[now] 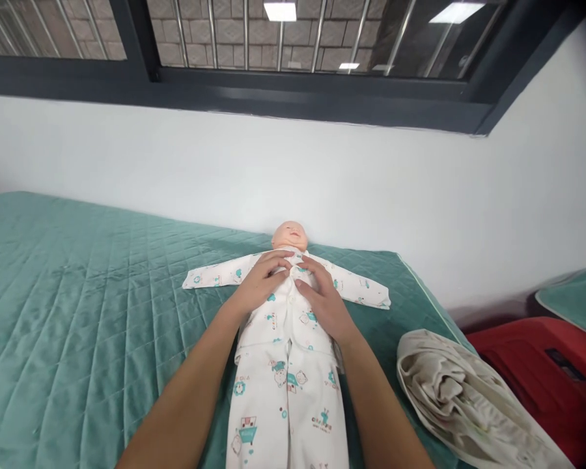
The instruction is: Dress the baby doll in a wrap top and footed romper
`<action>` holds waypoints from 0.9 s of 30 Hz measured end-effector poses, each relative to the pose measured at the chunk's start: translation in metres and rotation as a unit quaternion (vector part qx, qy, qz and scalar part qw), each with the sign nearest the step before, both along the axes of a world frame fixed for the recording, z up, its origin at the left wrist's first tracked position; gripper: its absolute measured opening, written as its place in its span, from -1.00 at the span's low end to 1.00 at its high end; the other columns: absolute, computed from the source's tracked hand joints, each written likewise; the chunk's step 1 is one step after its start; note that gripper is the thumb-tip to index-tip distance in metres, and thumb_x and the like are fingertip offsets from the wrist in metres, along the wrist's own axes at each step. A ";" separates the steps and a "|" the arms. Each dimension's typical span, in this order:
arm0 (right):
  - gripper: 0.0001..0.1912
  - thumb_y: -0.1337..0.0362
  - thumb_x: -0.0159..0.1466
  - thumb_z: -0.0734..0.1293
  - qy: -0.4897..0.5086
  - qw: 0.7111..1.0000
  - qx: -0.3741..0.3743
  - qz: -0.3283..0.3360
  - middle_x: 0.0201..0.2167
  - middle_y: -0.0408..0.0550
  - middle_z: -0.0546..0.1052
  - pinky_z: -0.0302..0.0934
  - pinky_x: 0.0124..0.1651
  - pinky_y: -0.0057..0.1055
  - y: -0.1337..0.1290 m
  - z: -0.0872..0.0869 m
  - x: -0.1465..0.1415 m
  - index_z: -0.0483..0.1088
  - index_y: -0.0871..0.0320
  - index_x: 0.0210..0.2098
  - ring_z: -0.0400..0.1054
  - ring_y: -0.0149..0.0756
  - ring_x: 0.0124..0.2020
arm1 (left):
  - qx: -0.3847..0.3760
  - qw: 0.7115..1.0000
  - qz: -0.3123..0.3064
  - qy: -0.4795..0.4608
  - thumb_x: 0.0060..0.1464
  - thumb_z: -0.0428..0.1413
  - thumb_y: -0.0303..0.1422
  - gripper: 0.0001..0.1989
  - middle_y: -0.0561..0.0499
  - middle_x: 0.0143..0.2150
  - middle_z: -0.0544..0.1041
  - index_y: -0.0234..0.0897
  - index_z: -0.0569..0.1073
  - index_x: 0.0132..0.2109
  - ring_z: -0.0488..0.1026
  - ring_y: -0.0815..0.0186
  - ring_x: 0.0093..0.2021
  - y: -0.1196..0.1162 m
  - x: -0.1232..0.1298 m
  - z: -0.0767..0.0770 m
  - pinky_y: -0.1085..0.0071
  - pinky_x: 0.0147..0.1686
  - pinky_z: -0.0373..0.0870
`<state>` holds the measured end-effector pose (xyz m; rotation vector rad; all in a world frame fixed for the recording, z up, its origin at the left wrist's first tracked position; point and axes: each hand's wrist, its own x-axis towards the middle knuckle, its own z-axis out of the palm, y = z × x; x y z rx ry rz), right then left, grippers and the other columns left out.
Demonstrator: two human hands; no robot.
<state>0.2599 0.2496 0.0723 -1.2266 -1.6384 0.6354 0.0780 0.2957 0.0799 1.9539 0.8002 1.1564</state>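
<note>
A baby doll [290, 236] lies on its back with its head towards the wall and its arms spread out. It wears a white long-sleeved top [293, 322] and matching trousers [286, 417] with teal and brown prints. A buttoned front seam runs down the middle of the top. My left hand [264, 280] rests on the left side of the chest, its fingers stretched towards the seam below the neck. Opposite it, my right hand [322, 296] touches the other side, with thumb and fingers apart. No object shows in either hand.
The doll lies on a green quilted cover [102, 312]. A crumpled off-white cloth [463, 391] is heaped at the right, beside a red case-like object [542, 365]. A white wall [215, 169] rises behind, below a dark window frame [297, 98] with metal bars outside.
</note>
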 end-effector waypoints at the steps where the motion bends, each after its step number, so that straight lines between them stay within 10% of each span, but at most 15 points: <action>1: -0.64 0.11 0.27 0.31 0.000 1.000 -0.005 -0.005 0.30 -0.12 0.26 -0.12 0.39 -0.04 -0.004 -0.001 -0.001 0.36 -0.06 0.06 0.05 -0.15 0.34 | -0.004 1.000 -0.005 -0.002 0.20 0.05 -0.33 -0.87 -0.02 0.22 0.40 -0.18 0.50 -0.19 0.22 0.21 0.29 0.000 -0.001 -0.001 0.18 0.31 0.07; 17: -0.73 0.13 0.33 0.27 -0.009 0.999 -0.001 -0.034 0.31 -0.22 0.23 -0.04 0.39 -0.09 -0.014 -0.001 -0.004 0.46 -0.15 0.00 0.04 -0.19 0.36 | -0.034 0.999 -0.026 -0.013 0.14 0.17 -0.25 -0.85 -0.03 0.22 0.41 -0.16 0.56 -0.17 0.25 0.15 0.28 0.009 -0.002 0.000 0.16 0.30 0.11; 27: -0.66 0.18 0.31 0.29 0.010 0.999 0.021 -0.038 0.32 -0.11 0.22 -0.09 0.40 -0.03 -0.011 -0.003 -0.006 0.32 -0.07 0.09 0.04 -0.16 0.36 | 0.010 0.995 0.065 0.075 0.10 0.10 -0.39 -0.92 0.02 0.14 0.47 -0.19 0.40 -0.37 0.27 0.14 0.23 0.000 0.015 0.014 0.13 0.23 0.17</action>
